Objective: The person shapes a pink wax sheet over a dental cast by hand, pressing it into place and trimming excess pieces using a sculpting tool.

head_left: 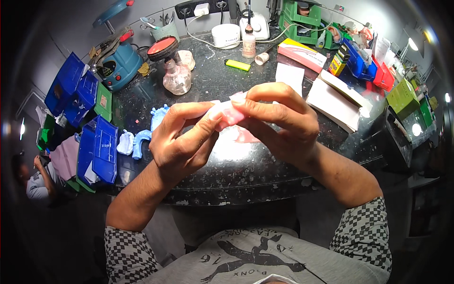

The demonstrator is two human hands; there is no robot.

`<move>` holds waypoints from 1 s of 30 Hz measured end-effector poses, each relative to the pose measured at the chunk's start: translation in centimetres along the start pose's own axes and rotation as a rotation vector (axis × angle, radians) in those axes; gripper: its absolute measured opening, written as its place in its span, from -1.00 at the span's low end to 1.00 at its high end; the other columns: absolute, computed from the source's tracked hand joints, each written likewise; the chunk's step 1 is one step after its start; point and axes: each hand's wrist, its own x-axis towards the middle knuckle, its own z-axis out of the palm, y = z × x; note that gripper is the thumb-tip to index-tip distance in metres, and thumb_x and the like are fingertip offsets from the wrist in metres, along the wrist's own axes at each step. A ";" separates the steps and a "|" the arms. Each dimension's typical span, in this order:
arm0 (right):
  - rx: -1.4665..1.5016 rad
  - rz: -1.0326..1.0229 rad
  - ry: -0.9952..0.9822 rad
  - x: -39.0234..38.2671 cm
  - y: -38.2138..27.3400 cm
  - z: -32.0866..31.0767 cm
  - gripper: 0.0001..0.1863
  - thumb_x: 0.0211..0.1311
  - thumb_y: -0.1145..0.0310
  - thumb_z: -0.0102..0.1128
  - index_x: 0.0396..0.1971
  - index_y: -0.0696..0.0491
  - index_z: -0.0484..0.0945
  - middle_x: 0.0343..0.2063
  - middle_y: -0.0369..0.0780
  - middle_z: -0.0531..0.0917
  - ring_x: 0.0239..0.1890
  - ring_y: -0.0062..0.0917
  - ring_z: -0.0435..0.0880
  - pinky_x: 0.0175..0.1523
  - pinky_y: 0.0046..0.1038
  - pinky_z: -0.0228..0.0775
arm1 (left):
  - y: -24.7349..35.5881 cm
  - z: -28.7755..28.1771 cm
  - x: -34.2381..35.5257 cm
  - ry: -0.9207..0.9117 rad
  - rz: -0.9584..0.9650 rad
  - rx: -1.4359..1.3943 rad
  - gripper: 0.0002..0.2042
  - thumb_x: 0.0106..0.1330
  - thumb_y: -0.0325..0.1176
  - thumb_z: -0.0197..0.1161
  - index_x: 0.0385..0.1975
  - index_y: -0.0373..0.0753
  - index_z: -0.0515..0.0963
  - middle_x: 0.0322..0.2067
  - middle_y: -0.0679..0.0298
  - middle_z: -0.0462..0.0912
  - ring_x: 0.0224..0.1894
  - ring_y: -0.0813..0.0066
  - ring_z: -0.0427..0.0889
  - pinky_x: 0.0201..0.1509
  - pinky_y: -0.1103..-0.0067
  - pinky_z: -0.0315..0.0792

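Note:
Above the middle of the black bench, my left hand (185, 135) and my right hand (283, 113) meet. Between their fingertips they pinch a small pink piece (231, 116) that looks like dental wax, brightly lit. My left thumb presses on its left side; my right thumb and fingers grip the right side and top edge. The fingers cover part of its shape. On the bench below, partly behind my right hand, lies a flat pink sheet (247, 136). Left of my left hand are a light blue dental mould (160, 116), a curved blue piece (141, 142) and a pale cast (125, 143).
Blue bins (98, 150) stand left, near a teal machine (119, 66). A wax-smeared glass burner (177, 79), a yellow-green lighter (238, 65) and a dropper bottle (248, 42) stand behind. An open white box (333, 102) lies right. Another person (41, 182) sits far left.

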 end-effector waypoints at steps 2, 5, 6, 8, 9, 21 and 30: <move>-0.009 0.023 -0.009 0.0 -0.2 0.0 -0.68 0.00 0.55 0.46 -0.17 0.11 0.68 -0.27 -0.23 0.66 -0.25 -0.50 0.64 -0.20 -0.50 0.52 | 0.4 0.4 -0.4 0.011 -0.128 -0.107 -0.61 0.03 -0.67 0.44 -0.10 -0.28 0.60 -0.31 0.09 0.65 -0.37 0.37 0.67 -0.39 0.57 0.54; -0.074 0.072 -0.050 -0.1 0.0 -0.3 -0.70 0.03 0.51 0.45 -0.17 0.10 0.68 -0.26 -0.23 0.65 -0.23 -0.47 0.64 -0.13 -0.48 0.49 | 0.5 1.1 -1.1 0.044 -0.239 -0.227 -0.62 0.05 -0.70 0.41 -0.10 -0.31 0.56 -0.34 0.10 0.64 -0.40 0.41 0.63 -0.40 0.60 0.50; -0.041 0.140 -0.062 -0.4 0.0 -0.3 -0.65 0.04 0.49 0.44 -0.11 0.09 0.67 -0.25 -0.23 0.65 -0.20 -0.44 0.63 -0.08 -0.46 0.47 | 0.4 1.3 -1.2 0.054 -0.264 -0.262 -0.62 0.06 -0.71 0.40 -0.10 -0.32 0.54 -0.35 0.09 0.64 -0.41 0.42 0.62 -0.40 0.61 0.48; -0.057 0.114 -0.044 -0.3 0.0 0.1 -0.62 0.05 0.48 0.43 -0.06 0.09 0.66 -0.25 -0.23 0.65 -0.20 -0.44 0.63 -0.07 -0.46 0.47 | 0.4 1.4 -1.3 0.069 -0.330 -0.353 -0.64 0.07 -0.73 0.38 -0.11 -0.35 0.52 -0.35 0.08 0.63 -0.39 0.43 0.61 -0.38 0.62 0.48; -0.073 0.086 -0.030 -0.2 0.1 0.3 -0.59 0.06 0.48 0.43 -0.02 0.09 0.65 -0.24 -0.23 0.65 -0.20 -0.43 0.63 -0.06 -0.46 0.47 | 0.5 1.5 -1.3 0.074 -0.355 -0.383 -0.65 0.08 -0.73 0.37 -0.12 -0.37 0.51 -0.35 0.08 0.62 -0.37 0.43 0.61 -0.37 0.62 0.48; 0.082 0.225 -0.074 -0.1 -0.2 -0.1 -0.76 0.15 0.55 0.34 -0.14 0.12 0.67 -0.26 -0.18 0.67 -0.21 -0.46 0.68 -0.10 -0.49 0.55 | 0.9 2.0 -1.8 0.018 -0.515 -0.504 -0.69 0.15 -0.76 0.28 -0.11 -0.40 0.48 -0.26 0.13 0.58 -0.25 0.57 0.61 -0.31 0.69 0.54; 0.215 0.156 -0.028 -0.2 0.2 0.4 -0.20 -0.03 0.47 0.50 0.29 0.17 0.35 -0.15 -0.15 0.61 -0.12 -0.44 0.65 -0.03 -0.41 0.55 | 0.9 2.1 -0.6 0.048 -0.327 -0.436 -0.44 0.15 -0.78 0.21 0.20 -0.46 0.27 -0.04 0.03 0.55 -0.12 0.40 0.68 -0.15 0.58 0.60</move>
